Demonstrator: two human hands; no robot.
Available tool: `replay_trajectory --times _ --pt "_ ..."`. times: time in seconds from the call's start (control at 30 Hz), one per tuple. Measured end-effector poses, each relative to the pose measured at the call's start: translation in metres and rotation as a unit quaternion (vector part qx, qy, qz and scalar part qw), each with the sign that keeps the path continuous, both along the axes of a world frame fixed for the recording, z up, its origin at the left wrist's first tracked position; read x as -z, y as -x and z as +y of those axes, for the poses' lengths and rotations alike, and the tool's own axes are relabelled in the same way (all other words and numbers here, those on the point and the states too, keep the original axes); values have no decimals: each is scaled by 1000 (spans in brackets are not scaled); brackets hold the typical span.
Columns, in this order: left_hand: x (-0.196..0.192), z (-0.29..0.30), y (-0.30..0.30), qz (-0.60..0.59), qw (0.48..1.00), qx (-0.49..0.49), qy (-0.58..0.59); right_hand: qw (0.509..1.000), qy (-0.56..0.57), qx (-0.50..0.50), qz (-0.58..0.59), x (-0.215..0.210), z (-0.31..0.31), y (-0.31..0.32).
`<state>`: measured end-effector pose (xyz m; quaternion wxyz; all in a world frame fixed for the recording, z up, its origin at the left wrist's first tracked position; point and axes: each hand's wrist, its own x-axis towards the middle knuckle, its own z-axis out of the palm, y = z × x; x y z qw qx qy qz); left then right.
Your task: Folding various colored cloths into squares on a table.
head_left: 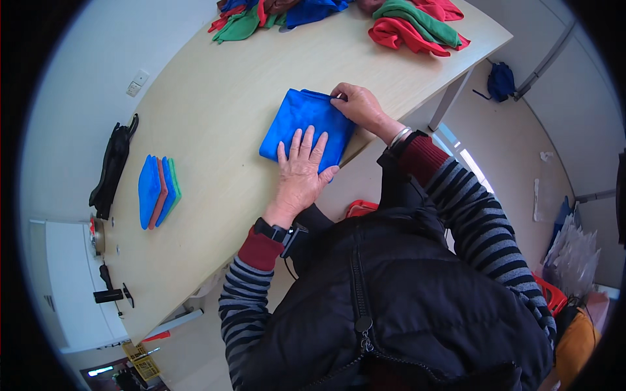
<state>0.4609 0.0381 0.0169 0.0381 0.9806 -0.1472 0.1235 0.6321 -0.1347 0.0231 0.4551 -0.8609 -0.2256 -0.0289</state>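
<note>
A blue cloth, folded into a rough square, lies at the near edge of the table. My left hand rests flat on its lower part with the fingers spread. At the cloth's upper right corner my right hand pinches the edge between thumb and fingers. To the left stands a small stack of folded cloths in blue, brown and green.
Loose red and green cloths lie heaped at the table's far right. Another mixed pile lies at the far middle. A black umbrella lies along the left edge of the pale wooden table.
</note>
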Motion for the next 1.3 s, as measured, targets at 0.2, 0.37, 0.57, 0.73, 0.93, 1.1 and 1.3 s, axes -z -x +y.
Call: replay_trajectory --times 0.2,0.37,0.57,0.73,0.93,1.1,1.3 --pt "-15 32 -21 11 987 3 161 977 -127 8 170 -12 -24 8" --pt "-11 63 -54 -15 989 -72 126 938 -210 -4 277 -15 -51 42" --pt "5 62 -66 -34 975 -147 165 989 -31 -1 -148 -27 -33 59" --pt "5 53 -46 -25 966 -157 202 950 66 -165 -256 -38 14 82" --pt "-3 50 -21 -60 963 -219 144 921 174 -198 -287 1 38 71" --pt "-25 25 -41 -142 983 -29 114 915 220 -229 -250 -7 33 60" --pt "10 40 -63 -41 983 -24 175 930 204 -162 -259 3 22 45"
